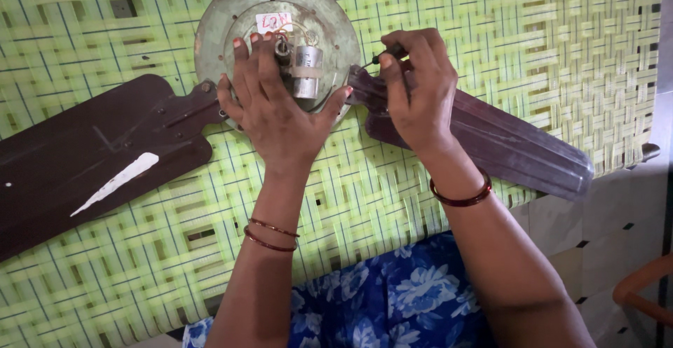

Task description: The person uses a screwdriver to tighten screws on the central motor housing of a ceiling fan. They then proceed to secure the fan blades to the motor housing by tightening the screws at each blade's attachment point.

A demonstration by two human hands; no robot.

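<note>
Above the blue floral cloth [392, 306], the left hand [273, 106] spreads flat over the fan motor [231, 18], the right hand [417, 89] pinches a screwdriver [382, 58] at the blade bracket [361, 85], both blades seemingly attached.

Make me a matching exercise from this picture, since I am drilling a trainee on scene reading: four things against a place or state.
1. left hand
2. right hand
3. left fan blade
4. silver capacitor

A. bears a white streak
B. grips a thin dark tool
C. spread over the round motor housing
D. strapped at the hub's centre

Pairs: 1-C, 2-B, 3-A, 4-D
</note>
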